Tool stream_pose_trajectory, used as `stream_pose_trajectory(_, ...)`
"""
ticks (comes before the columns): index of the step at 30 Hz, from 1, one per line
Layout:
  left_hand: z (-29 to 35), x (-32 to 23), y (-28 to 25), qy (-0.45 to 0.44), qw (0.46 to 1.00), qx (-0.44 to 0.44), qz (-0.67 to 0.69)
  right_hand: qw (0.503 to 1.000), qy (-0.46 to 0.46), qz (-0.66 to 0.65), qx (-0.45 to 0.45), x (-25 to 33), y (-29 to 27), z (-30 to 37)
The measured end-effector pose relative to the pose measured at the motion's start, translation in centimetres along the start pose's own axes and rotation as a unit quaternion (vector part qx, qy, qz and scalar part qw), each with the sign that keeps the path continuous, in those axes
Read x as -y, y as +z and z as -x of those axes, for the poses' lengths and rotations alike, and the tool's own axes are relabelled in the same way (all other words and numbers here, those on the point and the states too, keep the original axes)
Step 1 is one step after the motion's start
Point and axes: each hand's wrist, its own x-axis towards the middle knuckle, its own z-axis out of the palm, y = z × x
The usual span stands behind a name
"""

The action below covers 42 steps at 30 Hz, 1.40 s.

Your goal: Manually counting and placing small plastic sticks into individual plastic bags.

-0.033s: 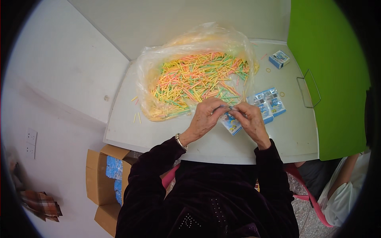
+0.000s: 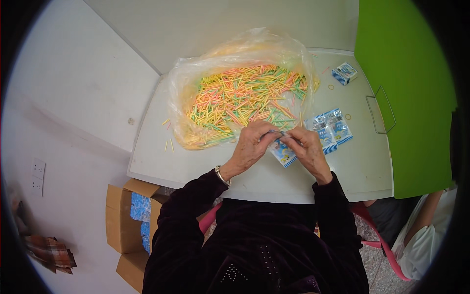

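Over the table point(image 2: 274, 186), the left hand point(image 2: 249, 146) and right hand point(image 2: 310, 153) had a blue-and-white plastic packet point(image 2: 285, 156) by its upper edge, each grip pinched together. It looked light, limp and slippery, best taken there. Beyond sat a clear bag point(image 2: 179, 108) of pastel sticks point(image 2: 235, 98).

Centre of the frame: a packet point(image 2: 283, 155) in blue and white with yellow touches and a striped edge. Upper centre: yellow, pink and mint-green sticks point(image 2: 240, 95) in a milky, see-through bag point(image 2: 180, 93). Right of centre: flat packets point(image 2: 339, 126) with blue-and-white striped borders. Upper right: a bright green panel point(image 2: 411, 88). Lower left: a brown carton point(image 2: 115, 218), a red-brown plaid cloth point(image 2: 49, 251). Lower centre: dark purple sleeves point(image 2: 188, 203), a top point(image 2: 247, 240) patterned with pale dots
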Motion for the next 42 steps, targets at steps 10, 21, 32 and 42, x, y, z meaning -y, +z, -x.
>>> stream_pose_trajectory(10, 0.5, 3.0, -1.5, 0.003, 0.994, -0.035, -0.103, 0.998, -0.018, 0.015, 0.053, -2.0, 2.6, -2.0)
stream_pose_trajectory(21, -0.1, 4.4, -2.7, -0.006, 0.999, -0.004, -0.045, 0.992, 0.094, -0.049, 0.073, -3.2, 3.5, -2.4)
stream_pose_trajectory(32, -7.5, 8.1, -5.7, -0.025, 0.990, 0.048, -0.133, 0.996, -0.038, 0.048, 0.061, -4.4, 4.7, -1.8)
stream_pose_trajectory(42, -15.3, 17.3, -2.3, 0.154, 0.786, 0.169, -0.575, 0.990, -0.081, 0.065, 0.098, -5.0, 5.8, -1.4)
